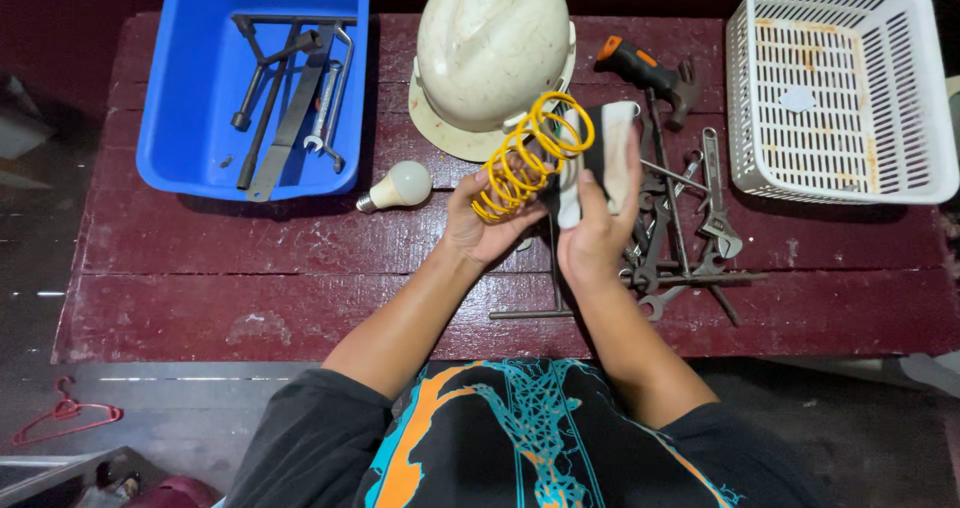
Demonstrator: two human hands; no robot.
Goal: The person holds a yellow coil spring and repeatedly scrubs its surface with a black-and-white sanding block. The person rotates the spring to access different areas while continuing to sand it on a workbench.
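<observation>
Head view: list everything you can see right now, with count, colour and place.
coiled cord: one, yellow, in left hand
white device: one, white and black, in right hand
hard hat: one, off-white, table back centre
bulb: one, white, beside tub
tub: one, blue, back left, holding dark metal tools
basket: one, white, back right
hammer: one, black and orange handle
wrenches: several, grey, piled right of hands
table: one, dark red
hanger: one, red, floor
left hand: one
right hand: one
</observation>
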